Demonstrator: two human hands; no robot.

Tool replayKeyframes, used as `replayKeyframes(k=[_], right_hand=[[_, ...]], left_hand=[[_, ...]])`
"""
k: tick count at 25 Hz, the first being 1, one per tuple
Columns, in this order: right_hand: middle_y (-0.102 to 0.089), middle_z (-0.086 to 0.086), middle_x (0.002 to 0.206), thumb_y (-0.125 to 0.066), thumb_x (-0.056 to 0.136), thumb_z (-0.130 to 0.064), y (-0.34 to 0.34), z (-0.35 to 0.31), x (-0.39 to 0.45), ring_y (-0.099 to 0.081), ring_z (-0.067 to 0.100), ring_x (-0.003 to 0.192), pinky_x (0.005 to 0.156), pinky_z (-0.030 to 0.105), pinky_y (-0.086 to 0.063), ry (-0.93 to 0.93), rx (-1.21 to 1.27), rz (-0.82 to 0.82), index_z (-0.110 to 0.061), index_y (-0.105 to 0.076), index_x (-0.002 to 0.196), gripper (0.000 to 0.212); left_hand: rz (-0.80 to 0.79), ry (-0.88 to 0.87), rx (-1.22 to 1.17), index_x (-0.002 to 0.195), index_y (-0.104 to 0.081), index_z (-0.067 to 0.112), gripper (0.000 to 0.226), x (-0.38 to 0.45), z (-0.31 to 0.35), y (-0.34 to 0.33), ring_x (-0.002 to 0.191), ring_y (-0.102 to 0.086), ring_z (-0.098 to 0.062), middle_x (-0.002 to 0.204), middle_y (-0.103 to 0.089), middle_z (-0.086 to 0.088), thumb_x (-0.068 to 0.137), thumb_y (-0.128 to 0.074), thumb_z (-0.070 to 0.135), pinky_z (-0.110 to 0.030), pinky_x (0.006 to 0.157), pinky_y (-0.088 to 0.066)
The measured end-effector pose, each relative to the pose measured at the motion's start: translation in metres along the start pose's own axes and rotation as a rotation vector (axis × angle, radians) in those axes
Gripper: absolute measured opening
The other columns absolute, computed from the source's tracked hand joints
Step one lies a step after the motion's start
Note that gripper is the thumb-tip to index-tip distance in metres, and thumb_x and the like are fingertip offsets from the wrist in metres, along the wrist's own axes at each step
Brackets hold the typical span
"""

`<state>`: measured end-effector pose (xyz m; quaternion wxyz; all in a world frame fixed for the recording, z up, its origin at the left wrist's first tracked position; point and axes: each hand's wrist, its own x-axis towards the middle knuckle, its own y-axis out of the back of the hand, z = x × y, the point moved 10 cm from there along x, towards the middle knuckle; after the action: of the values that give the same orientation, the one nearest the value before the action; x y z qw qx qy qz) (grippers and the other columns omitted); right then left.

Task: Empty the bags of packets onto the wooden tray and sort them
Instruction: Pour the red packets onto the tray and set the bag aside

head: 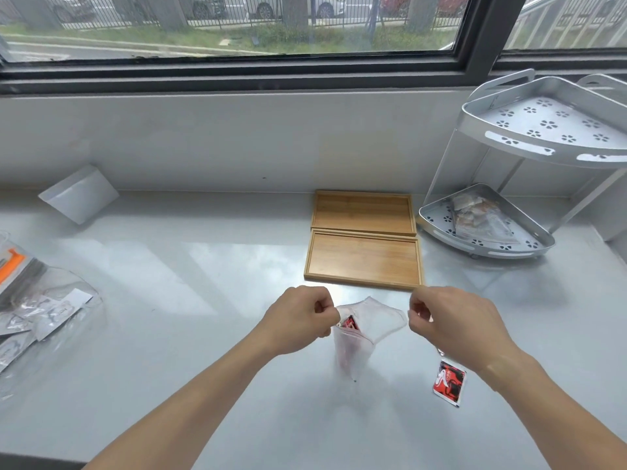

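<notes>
Both forearms reached forward over the counter (169,334). The left hand (298,318) and right hand (451,323), fingers curled, pinched the bag's (359,330) mouth apart. A red packet (449,385) lay beneath the right wrist. Two trays (363,257) sat beyond.

The counter (203,266) looks smooth, pale and glossy, throwing back window light. Two trays (363,257) are honey-toned wood with visible grain and a matt finish. The bag (353,344) is thin clear plastic, creased. The packet (449,385) is shiny red-and-black foil or plastic. The rack (543,130) looks like matt silvery metal, punched with flower-shaped holes.
</notes>
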<state>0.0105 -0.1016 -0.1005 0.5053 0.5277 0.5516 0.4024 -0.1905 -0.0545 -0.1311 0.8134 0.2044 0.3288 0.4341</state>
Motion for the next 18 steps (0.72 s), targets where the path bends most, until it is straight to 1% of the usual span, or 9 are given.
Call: replayKeyframes(k=[2,3,6,8,11,13,14,16,18], right_hand=[[-0.063,-0.018,0.089,-0.058,0.088,-0.045,0.016,-0.019,-0.002,-0.058,0.008,0.091,0.065,0.029,-0.047,0.089,0.166,0.154,-0.034,-0.060,0.092,0.011],[-0.065,-0.019,0.091,-0.061,0.086,-0.048,0.021,-0.033,-0.003,-0.057,0.006,0.093,0.070,0.030,-0.050,0.142,0.249,0.172,-0.035,-0.063,0.095,0.017],[-0.070,-0.016,0.098,-0.065,0.085,-0.050,0.012,-0.075,0.010,-0.058,0.009,0.097,0.084,0.033,-0.047,0.231,0.331,0.059,-0.032,-0.069,0.104,0.027],[-0.074,-0.011,0.095,-0.063,0.088,-0.038,0.012,-0.095,0.022,-0.062,0.015,0.097,0.083,0.035,-0.046,0.260,0.296,0.092,-0.029,-0.072,0.099,0.016],[-0.075,-0.008,0.087,-0.061,0.090,-0.029,0.025,-0.105,0.037,-0.064,0.018,0.090,0.072,0.032,-0.042,0.263,0.316,0.178,-0.027,-0.075,0.091,0.014],[-0.074,-0.009,0.086,-0.063,0.089,-0.030,0.036,-0.110,0.043,-0.064,0.018,0.088,0.070,0.031,-0.043,0.285,0.300,0.234,-0.027,-0.075,0.089,0.013],[-0.074,-0.010,0.085,-0.064,0.088,-0.030,0.041,-0.110,0.046,-0.065,0.017,0.087,0.070,0.031,-0.046,0.288,0.306,0.262,-0.027,-0.076,0.087,0.012],[-0.074,-0.011,0.083,-0.067,0.086,-0.029,0.051,-0.108,0.050,-0.065,0.015,0.085,0.072,0.030,-0.049,0.290,0.343,0.298,-0.027,-0.076,0.084,0.009],[-0.074,-0.012,0.081,-0.069,0.084,-0.027,0.058,-0.104,0.054,-0.065,0.014,0.080,0.073,0.032,-0.053,0.294,0.418,0.297,-0.027,-0.075,0.081,0.006]], left_hand=[[0.004,0.044,-0.149,0.069,-0.060,0.013,0.017,0.004,0.003,-0.002,0.056,-0.059,-0.005,0.063,-0.071,0.002,0.084,-0.055,0.019,-0.023,0.056,-0.044],[0.016,0.058,-0.212,0.068,-0.059,0.013,0.017,0.006,0.005,-0.001,0.059,-0.062,-0.007,0.061,-0.070,0.002,0.084,-0.055,0.017,-0.021,0.056,-0.044],[0.073,0.067,-0.356,0.063,-0.056,0.014,0.021,0.010,0.011,0.006,0.057,-0.060,-0.013,0.058,-0.065,-0.001,0.084,-0.055,0.014,-0.016,0.050,-0.040],[0.132,0.056,-0.396,0.063,-0.055,0.013,0.021,0.011,0.010,0.018,0.054,-0.055,-0.014,0.056,-0.062,-0.001,0.085,-0.055,0.013,-0.018,0.050,-0.038],[0.237,0.056,-0.553,0.072,-0.057,0.009,0.022,0.013,-0.006,0.036,0.055,-0.055,-0.015,0.060,-0.061,-0.002,0.091,-0.053,0.018,-0.021,0.048,-0.037],[0.292,0.178,-0.694,0.077,-0.058,0.009,0.023,0.017,-0.039,0.030,0.059,-0.056,-0.018,0.065,-0.062,-0.003,0.094,-0.051,0.024,-0.025,0.049,-0.037],[0.279,0.278,-0.731,0.080,-0.060,0.010,0.023,0.018,-0.059,0.017,0.062,-0.056,-0.019,0.068,-0.063,-0.003,0.094,-0.050,0.025,-0.027,0.050,-0.038],[0.151,0.473,-0.725,0.092,-0.064,0.010,0.023,0.019,-0.095,-0.026,0.070,-0.059,-0.020,0.081,-0.066,-0.003,0.093,-0.049,0.028,-0.028,0.055,-0.044],[0.018,0.580,-0.816,0.108,-0.066,0.010,0.029,0.022,-0.112,-0.066,0.081,-0.062,-0.021,0.097,-0.067,-0.005,0.095,-0.050,0.030,-0.031,0.064,-0.051]])
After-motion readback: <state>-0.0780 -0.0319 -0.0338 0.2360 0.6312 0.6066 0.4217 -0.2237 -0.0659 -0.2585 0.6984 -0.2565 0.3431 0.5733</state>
